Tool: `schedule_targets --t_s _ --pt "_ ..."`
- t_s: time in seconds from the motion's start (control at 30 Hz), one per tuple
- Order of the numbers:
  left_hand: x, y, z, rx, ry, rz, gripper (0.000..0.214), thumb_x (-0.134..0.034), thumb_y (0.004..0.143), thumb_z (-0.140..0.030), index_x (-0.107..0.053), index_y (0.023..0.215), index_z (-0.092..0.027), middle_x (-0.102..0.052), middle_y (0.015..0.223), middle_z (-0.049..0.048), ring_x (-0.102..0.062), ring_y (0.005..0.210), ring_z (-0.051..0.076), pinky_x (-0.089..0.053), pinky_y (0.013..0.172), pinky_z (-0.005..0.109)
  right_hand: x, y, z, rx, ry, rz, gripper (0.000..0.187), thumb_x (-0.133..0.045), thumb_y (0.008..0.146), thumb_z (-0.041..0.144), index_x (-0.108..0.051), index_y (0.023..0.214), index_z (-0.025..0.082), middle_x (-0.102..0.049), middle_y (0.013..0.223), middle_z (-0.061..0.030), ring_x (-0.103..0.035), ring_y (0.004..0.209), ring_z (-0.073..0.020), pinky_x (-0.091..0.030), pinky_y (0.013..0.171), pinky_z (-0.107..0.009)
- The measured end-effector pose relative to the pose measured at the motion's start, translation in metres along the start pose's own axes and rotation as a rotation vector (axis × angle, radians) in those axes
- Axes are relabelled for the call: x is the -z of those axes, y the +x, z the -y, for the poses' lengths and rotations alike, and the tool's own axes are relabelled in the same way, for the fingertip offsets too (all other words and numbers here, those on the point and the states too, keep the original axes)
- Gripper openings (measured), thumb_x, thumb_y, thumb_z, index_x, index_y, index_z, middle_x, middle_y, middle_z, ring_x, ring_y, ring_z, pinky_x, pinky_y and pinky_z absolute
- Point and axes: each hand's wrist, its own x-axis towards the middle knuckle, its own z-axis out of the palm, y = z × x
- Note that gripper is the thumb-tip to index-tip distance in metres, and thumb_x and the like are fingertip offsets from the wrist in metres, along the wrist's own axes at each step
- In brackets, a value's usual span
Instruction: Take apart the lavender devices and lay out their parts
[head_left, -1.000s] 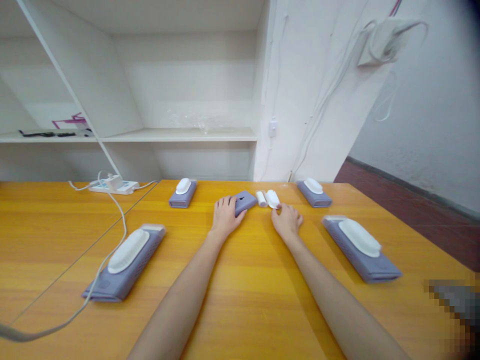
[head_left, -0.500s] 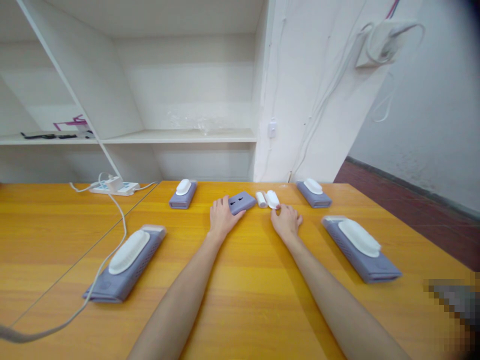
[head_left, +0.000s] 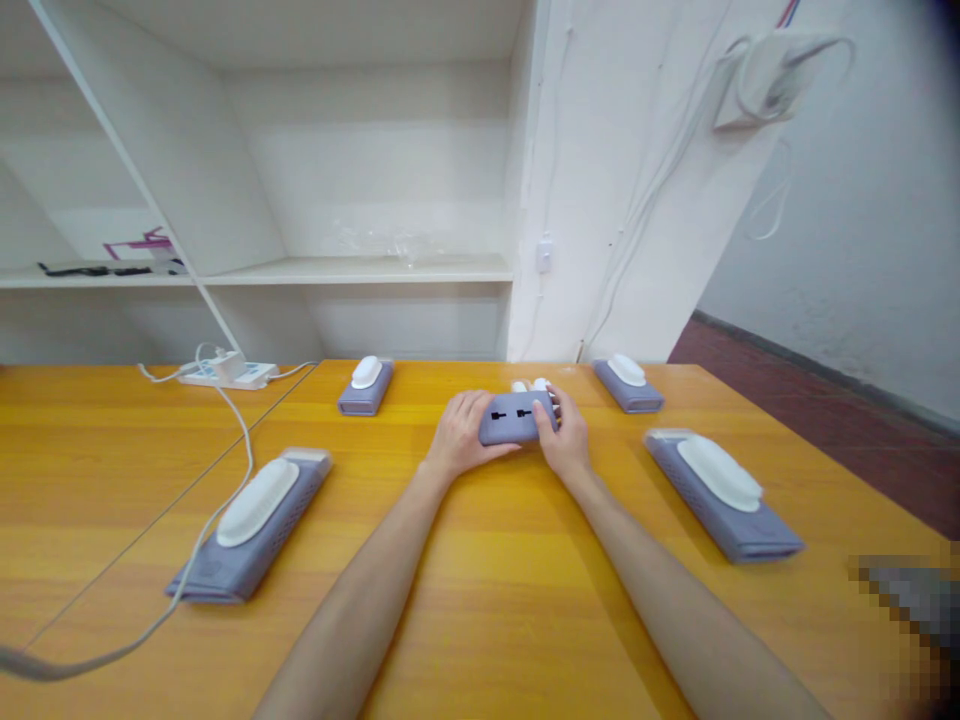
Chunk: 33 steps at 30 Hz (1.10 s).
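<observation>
Between both hands is a purple-grey flat case [head_left: 510, 425] with two dark keyhole-like cutouts on the face turned to me. My left hand [head_left: 460, 435] grips its left end, thumb along the lower edge. Around its right end closes my right hand [head_left: 564, 435], the thumb on the face near a cutout and the fingers behind. Just behind the case, the tops of two small white pieces [head_left: 540, 384] show; the rest of them is hidden.
Purple-grey boxes topped with white oval pieces lie at front left [head_left: 255, 515], back left [head_left: 365, 390], back right [head_left: 628, 385] and front right [head_left: 724, 490]. A white power strip [head_left: 251, 375] and a cable [head_left: 244, 440] are at left. White shelving [head_left: 360, 270] stands behind the table.
The purple-grey case has moved right and turned its cutout face toward me. My right hand has left the white oval piece and taken hold of the case's right end.
</observation>
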Motion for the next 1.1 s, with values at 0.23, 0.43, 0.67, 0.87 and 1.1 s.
schedule_targets --t_s 0.23,0.43,0.67,0.87,1.1 --pt "-0.001 -0.001 0.002 -0.046 0.003 -0.073 0.071 -0.067 0.068 -0.057 -0.044 0.121 -0.016 -0.057 0.114 0.0147 -0.052 0.108 0.029 -0.040 0.096 0.045 -0.001 0.003 -0.002 -0.375 0.477 0.184 0.064 -0.061 0.072 0.057 -0.052 0.119 0.013 -0.067 0.078 -0.0066 -0.055 0.044 -0.0140 -0.042 0.036 -0.024" --pt "0.001 0.001 -0.004 0.036 -0.014 -0.008 0.054 -0.061 0.075 -0.052 -0.048 0.114 -0.016 -0.058 0.108 0.0133 -0.053 0.101 0.027 -0.043 0.090 0.043 0.000 0.004 0.000 -0.470 0.565 0.166 0.066 -0.064 0.070 0.055 -0.053 0.118 0.011 -0.065 0.071 -0.0035 -0.050 0.035 -0.0108 -0.040 0.029 -0.023" --pt "-0.002 0.003 -0.009 0.039 0.031 0.005 0.051 -0.058 0.076 -0.052 -0.050 0.111 -0.016 -0.058 0.105 0.0132 -0.053 0.095 0.027 -0.042 0.086 0.042 -0.001 0.004 0.001 -0.502 0.557 0.087 0.065 -0.065 0.069 0.054 -0.057 0.116 0.010 -0.062 0.067 -0.0015 -0.046 0.035 -0.0084 -0.040 0.029 -0.021" --pt "-0.003 0.003 -0.009 0.059 0.058 0.001 0.054 -0.058 0.075 -0.055 -0.050 0.111 -0.016 -0.057 0.105 0.0133 -0.052 0.096 0.026 -0.042 0.087 0.042 -0.002 0.004 0.003 -0.494 0.540 0.076 0.064 -0.065 0.069 0.054 -0.057 0.115 0.009 -0.062 0.069 -0.0025 -0.047 0.037 -0.0085 -0.041 0.030 -0.021" --pt "-0.005 0.003 -0.009 0.084 0.068 -0.009 0.056 -0.058 0.075 -0.056 -0.049 0.112 -0.015 -0.056 0.103 0.0129 -0.052 0.094 0.026 -0.044 0.085 0.041 -0.003 0.005 0.002 -0.507 0.531 0.071 0.066 -0.064 0.069 0.054 -0.057 0.116 0.009 -0.064 0.074 -0.0044 -0.048 0.039 -0.0086 -0.040 0.030 -0.020"
